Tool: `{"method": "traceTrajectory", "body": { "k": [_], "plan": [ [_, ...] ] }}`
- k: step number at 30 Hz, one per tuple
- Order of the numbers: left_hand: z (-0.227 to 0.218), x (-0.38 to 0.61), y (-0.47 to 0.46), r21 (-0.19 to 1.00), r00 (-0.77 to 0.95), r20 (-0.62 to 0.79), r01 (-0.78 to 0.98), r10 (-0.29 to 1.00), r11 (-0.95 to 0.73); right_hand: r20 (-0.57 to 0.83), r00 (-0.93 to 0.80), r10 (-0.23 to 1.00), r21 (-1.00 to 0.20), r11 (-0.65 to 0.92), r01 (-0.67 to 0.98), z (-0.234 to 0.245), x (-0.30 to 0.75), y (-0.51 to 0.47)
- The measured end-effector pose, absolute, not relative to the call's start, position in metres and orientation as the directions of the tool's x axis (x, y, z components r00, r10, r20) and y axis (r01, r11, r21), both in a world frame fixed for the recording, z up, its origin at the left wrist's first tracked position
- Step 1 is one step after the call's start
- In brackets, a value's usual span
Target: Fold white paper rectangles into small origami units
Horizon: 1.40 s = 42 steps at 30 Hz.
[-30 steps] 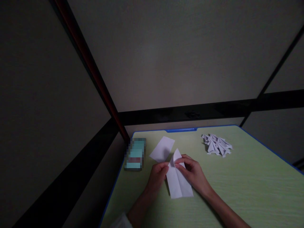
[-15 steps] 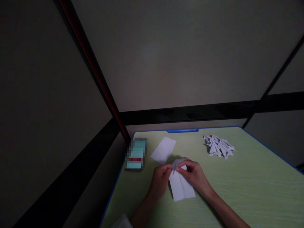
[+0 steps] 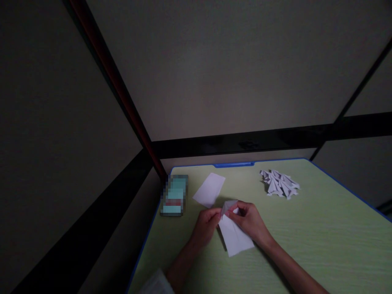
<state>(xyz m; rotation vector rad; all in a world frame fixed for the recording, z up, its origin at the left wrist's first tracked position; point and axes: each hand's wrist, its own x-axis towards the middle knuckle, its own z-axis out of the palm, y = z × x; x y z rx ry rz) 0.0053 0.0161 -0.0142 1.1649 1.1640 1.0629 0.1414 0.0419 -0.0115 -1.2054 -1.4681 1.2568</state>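
Note:
A white sheet of paper (image 3: 235, 237) with a folded top end lies between my hands, its flat lower part toward me. My left hand (image 3: 206, 224) pinches the left side of the folded part between thumb and fingers. On the right side of the same fold, my right hand (image 3: 249, 220) is closed, thumb and fingertips pressing the paper. The fingers partly hide the folds at the top. Just beyond my left hand lies a second, flat piece of white paper (image 3: 210, 190).
Folded white paper pieces (image 3: 279, 183) lie in a cluster at the table's back right. A phone (image 3: 174, 196), its screen blurred, rests at the left edge. The light green table (image 3: 321, 237) has a blue rim and stands against a wall (image 3: 239, 81).
The folded paper has turned slightly, its lower end shifting to the right. Both hands keep their pinch on the top fold. The whole view has shifted a little.

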Motion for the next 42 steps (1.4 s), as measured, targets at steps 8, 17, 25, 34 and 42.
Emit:
{"method": "traceTrajectory", "body": {
  "k": [8,17,25,34,42],
  "plan": [
    [-0.0120,0.0052,0.0160,0.948,0.200,-0.205,-0.203,0.958,0.246,0.102,-0.172,0.980,-0.966,0.139,0.218,-0.0066,0.1410,0.0402],
    [-0.0156,0.0073,0.0154,0.941,0.188,-0.208,-0.228,0.960,0.249,0.113,-0.180,0.977,-0.945,0.162,0.284,-0.0086,0.1428,0.0420],
    [-0.0113,0.0057,0.0149,0.909,0.269,-0.193,-0.313,0.944,0.275,0.078,-0.181,0.981,-0.962,0.122,0.246,-0.0068,0.1435,0.0414],
    [-0.0069,0.0040,0.0137,0.922,0.309,-0.166,-0.288,0.937,0.258,0.033,-0.202,0.979,-0.972,0.079,0.222,-0.0017,0.1463,0.0412],
    [-0.0115,0.0035,0.0156,0.927,0.311,-0.172,-0.270,0.935,0.260,-0.010,-0.179,0.984,-0.974,0.031,0.225,-0.0069,0.1456,0.0437]
  ]
}}
